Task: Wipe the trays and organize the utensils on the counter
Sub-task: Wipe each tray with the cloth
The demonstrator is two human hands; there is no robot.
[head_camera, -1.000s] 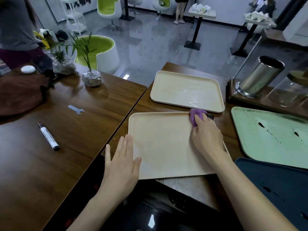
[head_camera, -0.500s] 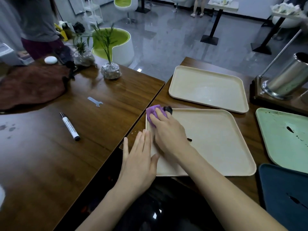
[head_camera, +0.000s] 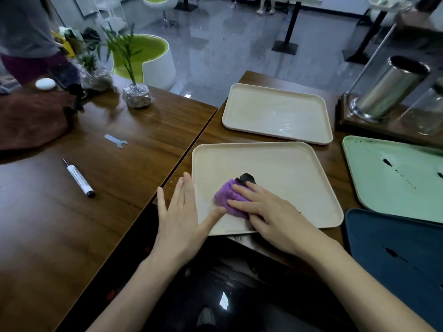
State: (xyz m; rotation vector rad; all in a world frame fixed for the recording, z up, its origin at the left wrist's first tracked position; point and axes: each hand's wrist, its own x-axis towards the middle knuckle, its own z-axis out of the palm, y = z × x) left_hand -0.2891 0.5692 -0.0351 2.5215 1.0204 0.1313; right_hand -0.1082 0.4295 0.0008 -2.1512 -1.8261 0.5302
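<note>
Fingers [head_camera: 186,190] of left hand [head_camera: 179,221] flat at tray [head_camera: 287,178], right hand [head_camera: 273,218] flat-fingered on purple cloth [head_camera: 226,196], marker [head_camera: 78,178] print seemingly illegible.

1. The purple cloth [head_camera: 227,196] lies partly under the right hand [head_camera: 271,212]. The thumb is hidden, so I cannot tell if the hand pinches the cloth or only presses it.
2. The left hand [head_camera: 182,216] covers the near left corner of the near beige tray [head_camera: 287,168].
3. The right edge cuts off the green tray [head_camera: 393,178], the blue tray [head_camera: 395,248] and the glass jar [head_camera: 426,111].
4. The print on the marker [head_camera: 78,177] is too small to read.
5. The top and left edges cut off the person [head_camera: 26,32] at the far left.
</note>
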